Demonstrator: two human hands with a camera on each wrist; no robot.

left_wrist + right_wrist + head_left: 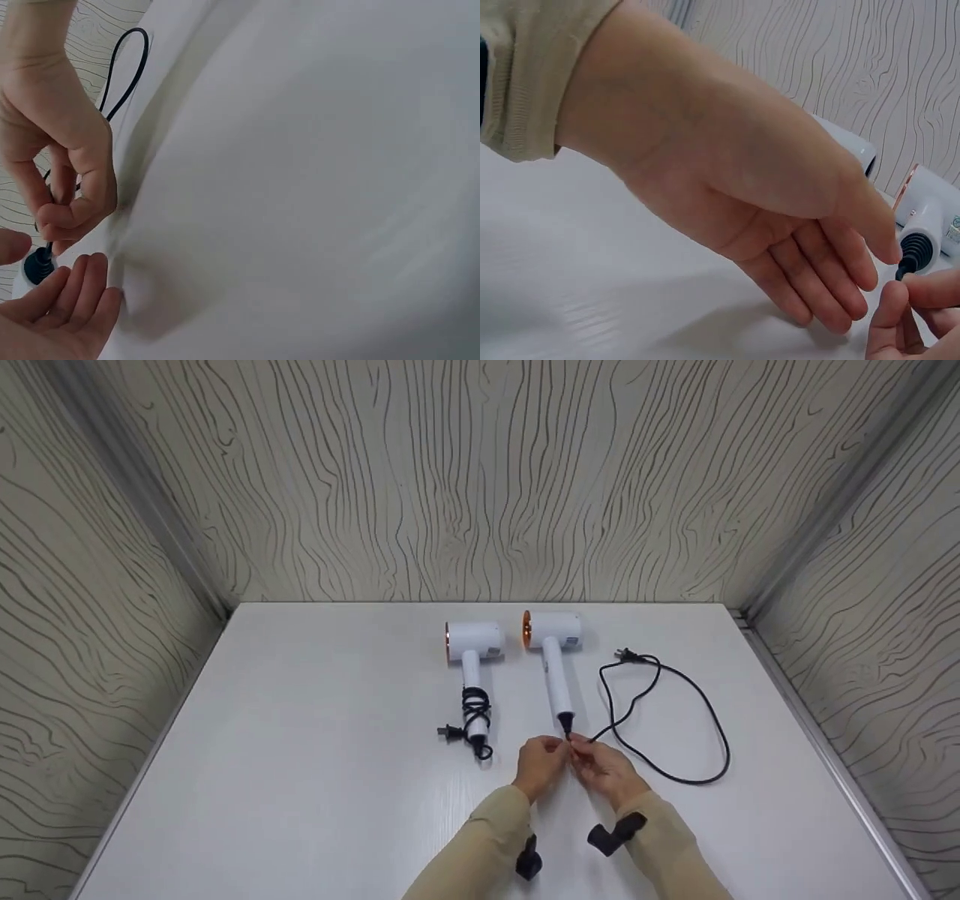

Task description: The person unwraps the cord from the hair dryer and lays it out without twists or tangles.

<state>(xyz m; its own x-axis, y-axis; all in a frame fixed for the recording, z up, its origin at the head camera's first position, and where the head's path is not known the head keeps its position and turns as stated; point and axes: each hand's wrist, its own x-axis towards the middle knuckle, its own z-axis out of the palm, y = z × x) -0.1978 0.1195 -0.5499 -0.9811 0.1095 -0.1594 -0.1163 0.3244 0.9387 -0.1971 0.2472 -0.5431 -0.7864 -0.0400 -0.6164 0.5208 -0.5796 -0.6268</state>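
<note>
A white hair dryer (556, 675) lies on the table, handle towards me, with a black cord (709, 705) leading from its handle end. My right hand (606, 772) pinches the cord just below the black strain relief (565, 721); the right wrist view shows the thumb and finger of the right hand (919, 319) meeting on it. My left hand (540, 766) is beside it. In the left wrist view, the straight fingers of the left hand (67, 319) stand apart from its thumb, either side of the strain relief (39, 266). Whether they touch it, I cannot tell.
To the left lies a second white hair dryer (474, 643), its black cord (475, 705) wound around the handle. The loose cord loops across the right of the white table (300, 735), ending in a plug (627, 655). Wood-patterned walls (465, 480) enclose the back and sides.
</note>
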